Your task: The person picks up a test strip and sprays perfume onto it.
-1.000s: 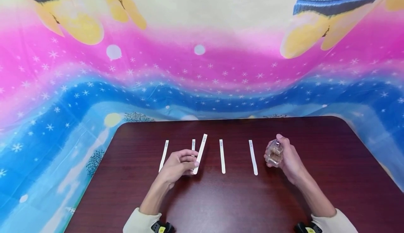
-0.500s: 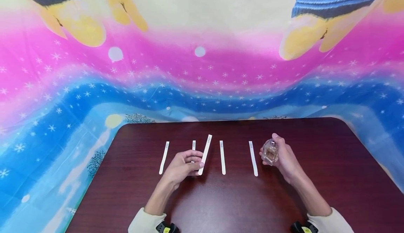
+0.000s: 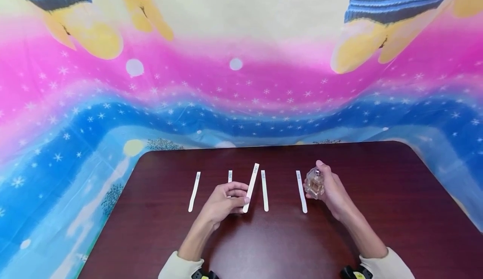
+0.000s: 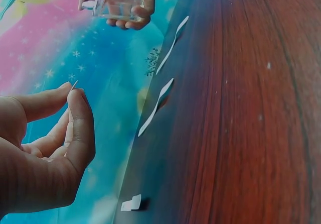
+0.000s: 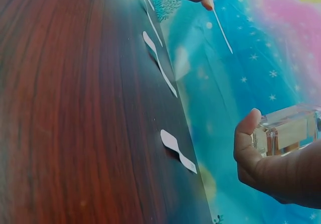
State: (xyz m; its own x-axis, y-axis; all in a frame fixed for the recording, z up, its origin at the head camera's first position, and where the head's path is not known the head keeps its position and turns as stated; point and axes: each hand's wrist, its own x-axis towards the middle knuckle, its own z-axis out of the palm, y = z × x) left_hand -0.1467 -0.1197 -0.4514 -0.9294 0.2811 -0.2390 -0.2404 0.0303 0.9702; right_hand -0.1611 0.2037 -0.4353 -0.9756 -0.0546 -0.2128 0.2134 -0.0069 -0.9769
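Note:
In the head view my left hand (image 3: 225,202) pinches a white perfume test strip (image 3: 252,186) between thumb and fingers, its printed end up and tilted to the right. My right hand (image 3: 335,193) grips a clear glass perfume bottle (image 3: 315,184), upright, with one digit at its sprayer top. In the left wrist view the held strip (image 4: 74,86) shows only as a thin edge at the fingertips. From the right wrist the bottle (image 5: 291,133) appears partly covered by the hand. A gap lies between the strip and the bottle.
Several more strips lie spaced in a row on the dark wooden table (image 3: 279,245): a leftmost one (image 3: 194,191), one partly behind my left hand (image 3: 230,176), another (image 3: 265,191), and a rightmost one (image 3: 301,191) beside the bottle. A patterned cloth (image 3: 241,115) hangs behind.
Both hands have moved toward each other: my left hand to the right with the held strip, my right hand to the left with the perfume bottle. The grips look unchanged.

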